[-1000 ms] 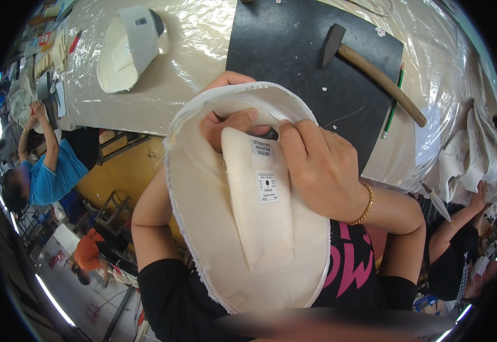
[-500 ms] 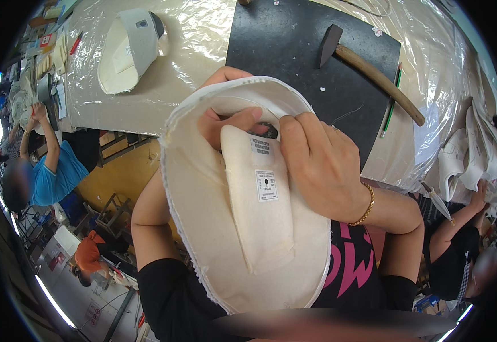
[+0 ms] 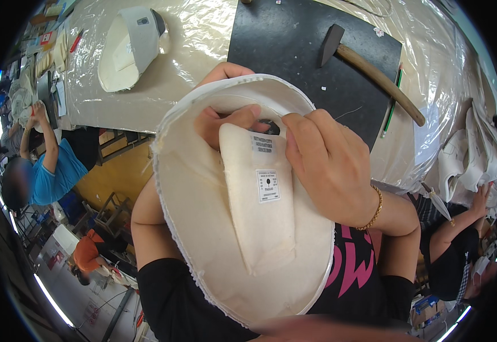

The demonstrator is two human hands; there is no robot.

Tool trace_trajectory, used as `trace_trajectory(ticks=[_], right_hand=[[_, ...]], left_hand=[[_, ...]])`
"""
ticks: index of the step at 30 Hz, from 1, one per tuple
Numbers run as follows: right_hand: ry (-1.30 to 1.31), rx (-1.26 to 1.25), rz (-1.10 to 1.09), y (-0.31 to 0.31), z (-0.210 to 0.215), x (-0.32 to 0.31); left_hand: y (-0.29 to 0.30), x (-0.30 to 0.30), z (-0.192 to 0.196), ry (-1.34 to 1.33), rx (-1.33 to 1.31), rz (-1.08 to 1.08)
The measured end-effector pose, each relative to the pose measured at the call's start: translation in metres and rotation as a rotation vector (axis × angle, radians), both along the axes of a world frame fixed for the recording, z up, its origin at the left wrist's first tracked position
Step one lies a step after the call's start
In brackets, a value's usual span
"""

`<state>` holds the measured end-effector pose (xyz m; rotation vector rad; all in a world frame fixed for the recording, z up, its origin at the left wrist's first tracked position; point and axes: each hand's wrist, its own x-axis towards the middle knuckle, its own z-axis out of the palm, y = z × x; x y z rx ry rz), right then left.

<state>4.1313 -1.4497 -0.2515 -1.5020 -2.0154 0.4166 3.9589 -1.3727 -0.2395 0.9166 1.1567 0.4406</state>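
Shoe upper [image 3: 197,216] partly hides left hand [image 3: 227,123]; right hand [image 3: 333,169] touching, grip unclear.

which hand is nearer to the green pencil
Right. The right hand is left of and below the green pencil; the left hand is farther left, partly inside the pale shoe upper.

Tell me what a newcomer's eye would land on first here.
Likely first, the white shoe upper at centre, its open underside facing the camera, with the left hand and right hand both on it. Next, the hammer at upper right, lying across the edge of the black mat. Then a second upper at upper left, on the table.
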Motion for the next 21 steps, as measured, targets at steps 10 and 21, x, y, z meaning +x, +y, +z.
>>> trace_trajectory(ticks=[10,21], right_hand=[[0.014,0.017,0.004,0.0053,-0.0036,0.0002],[0.027,-0.001,0.008,0.0003,-0.0020,0.0016]], left_hand=[[-0.0007,0.0010,-0.0010,-0.038,0.015,0.009],[-0.0060,0.0019,0.0007,-0.033,-0.013,0.023]])
